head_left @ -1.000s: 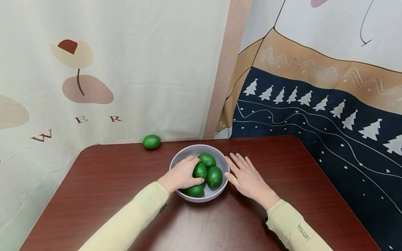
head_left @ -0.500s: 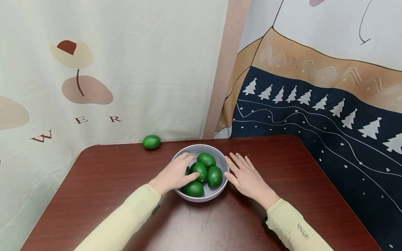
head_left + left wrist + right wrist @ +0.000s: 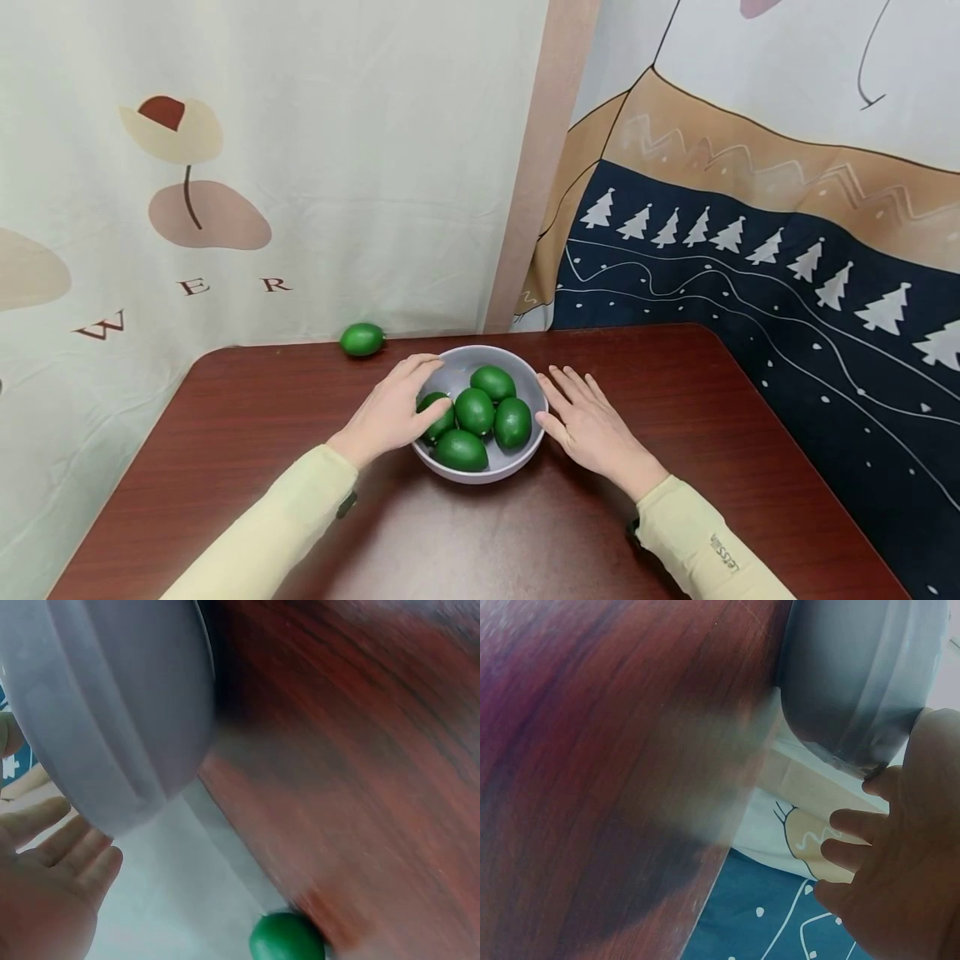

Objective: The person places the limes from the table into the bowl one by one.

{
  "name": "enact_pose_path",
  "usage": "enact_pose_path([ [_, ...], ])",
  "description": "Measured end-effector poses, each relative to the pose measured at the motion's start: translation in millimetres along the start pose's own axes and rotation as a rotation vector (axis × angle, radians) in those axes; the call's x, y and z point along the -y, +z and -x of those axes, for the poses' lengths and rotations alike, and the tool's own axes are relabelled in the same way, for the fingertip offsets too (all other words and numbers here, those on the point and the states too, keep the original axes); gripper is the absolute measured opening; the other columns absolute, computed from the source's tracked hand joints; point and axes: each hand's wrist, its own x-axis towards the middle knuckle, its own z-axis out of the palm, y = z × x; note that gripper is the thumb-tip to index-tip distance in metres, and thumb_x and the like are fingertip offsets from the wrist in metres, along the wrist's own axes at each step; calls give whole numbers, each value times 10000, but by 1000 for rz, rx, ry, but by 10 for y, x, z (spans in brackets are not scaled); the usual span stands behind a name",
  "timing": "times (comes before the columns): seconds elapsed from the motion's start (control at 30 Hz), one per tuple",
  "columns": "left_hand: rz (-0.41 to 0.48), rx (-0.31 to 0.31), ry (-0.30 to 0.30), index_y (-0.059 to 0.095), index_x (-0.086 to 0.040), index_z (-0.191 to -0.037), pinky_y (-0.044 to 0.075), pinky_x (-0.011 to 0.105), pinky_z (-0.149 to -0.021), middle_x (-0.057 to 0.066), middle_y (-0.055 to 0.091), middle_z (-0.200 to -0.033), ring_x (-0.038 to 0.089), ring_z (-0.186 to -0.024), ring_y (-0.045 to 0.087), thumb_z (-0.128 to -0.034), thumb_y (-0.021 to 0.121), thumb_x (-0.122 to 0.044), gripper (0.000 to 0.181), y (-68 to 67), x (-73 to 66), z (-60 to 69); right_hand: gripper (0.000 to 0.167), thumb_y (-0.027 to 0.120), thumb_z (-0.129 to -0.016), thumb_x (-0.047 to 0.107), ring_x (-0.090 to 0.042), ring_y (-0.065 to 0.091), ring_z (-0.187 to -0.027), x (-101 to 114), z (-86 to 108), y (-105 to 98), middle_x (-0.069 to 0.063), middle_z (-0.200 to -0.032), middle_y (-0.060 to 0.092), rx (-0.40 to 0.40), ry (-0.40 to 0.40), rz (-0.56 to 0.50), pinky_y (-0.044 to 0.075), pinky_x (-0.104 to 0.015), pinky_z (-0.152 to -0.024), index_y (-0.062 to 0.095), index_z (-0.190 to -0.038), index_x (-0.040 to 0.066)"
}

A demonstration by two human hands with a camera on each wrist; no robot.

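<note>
A grey bowl point(image 3: 477, 478) stands on the table with several green limes point(image 3: 474, 412) lying in it. My left hand point(image 3: 392, 412) is at the bowl's left rim, fingers extended along the outside and thumb over the rim above the leftmost lime; it holds nothing. On the opposite side, my right hand point(image 3: 596, 432) rests its fingertips against the bowl's right rim with fingers straight and spread. The right wrist view has the bowl's outer wall point(image 3: 862, 682) against the thumb side of that hand. Another lime point(image 3: 362, 339) lies outside, behind and left of the bowl.
The dark red wooden table point(image 3: 247, 433) has rounded back corners. A pale printed curtain point(image 3: 375, 167) hangs at its back edge, and a navy cloth with white trees point(image 3: 675, 275) hangs along the right side.
My left hand has let go of a lime at the left inside the bowl and drawn back leftward to the rim. The right hand has stayed in place.
</note>
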Motion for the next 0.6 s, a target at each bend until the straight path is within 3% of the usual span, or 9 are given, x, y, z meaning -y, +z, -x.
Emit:
enact_pose_path([
  [0.2,-7,-52,-35,598,-10,-1401,474,499,-1101,155,554,-1451,311,-1354,516,-947,709,-318,559,-19,137,14,645,510,-1070,459,-386,282,-1545,0,-1,7,-182,-1643,364,-13,-8,0,207,-583,-1254,409,-1593,95],
  [0.6,-36,-77,-118,555,10,-1442,406,528,-1154,174,513,-1491,364,-1411,461,-962,698,-337,609,-47,336,67,650,516,-1067,459,-393,278,-1545,14,-2,-8,-183,-1644,361,-8,-6,-2,211,-589,-1251,406,-1594,94],
])
